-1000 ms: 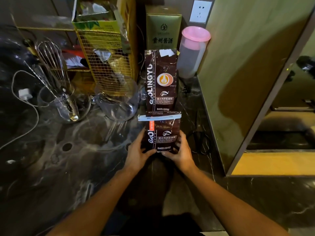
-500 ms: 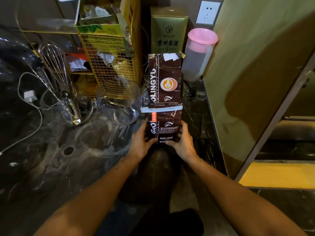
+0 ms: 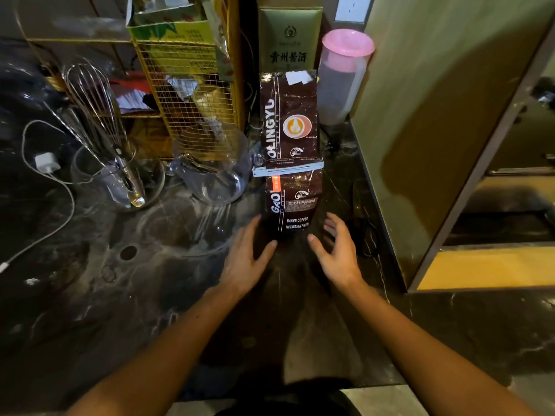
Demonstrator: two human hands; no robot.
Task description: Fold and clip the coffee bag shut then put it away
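A dark brown coffee bag (image 3: 292, 205) stands upright on the black marble counter, its top folded over and held by a white clip (image 3: 288, 169). Right behind it stands a taller, matching coffee bag (image 3: 288, 115). My left hand (image 3: 246, 259) is just left of the clipped bag's base, fingers spread, not touching it. On the other side my right hand (image 3: 336, 250) hovers a little apart from the bag, fingers spread as well. Both hands hold nothing.
A clear glass jug (image 3: 213, 169) and a glass bowl with a whisk (image 3: 99, 115) sit to the left. Behind are a yellow wire basket (image 3: 186, 85), a green box (image 3: 289, 34) and a pink-lidded container (image 3: 342, 76). A cabinet side panel (image 3: 435, 115) walls the right.
Both hands held the clipped bag and slid it back against the taller bag. Now they have let go and drawn back slightly, fingers apart.
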